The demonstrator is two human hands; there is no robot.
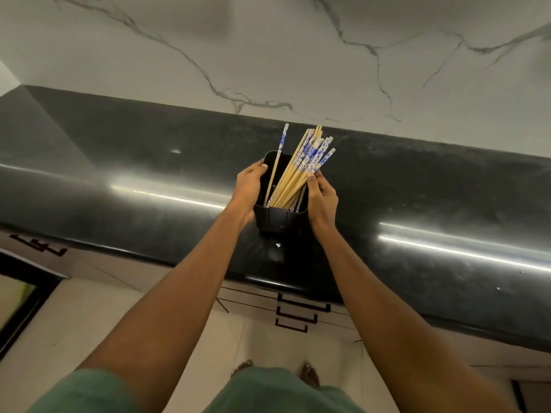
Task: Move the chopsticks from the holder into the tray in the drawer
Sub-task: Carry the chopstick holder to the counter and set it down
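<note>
While the left hand (249, 186) clasps the holder (280, 217) on the counter (119, 180), the right hand (322, 195) curls loosely against the chopsticks (301, 171) (light, stiff, likely slippery; best bunched mid-shaft), none lifted yet.

One holder (278, 217); two hands; three drawer handles (298, 315); chopsticks (301, 168) bundled, too many to count

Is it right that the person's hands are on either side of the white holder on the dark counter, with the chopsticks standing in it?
Not quite. The head view shows the holder is black, not white. The rest holds: the left hand and right hand are on either side of it on the dark counter, with the chopsticks standing inside.
</note>
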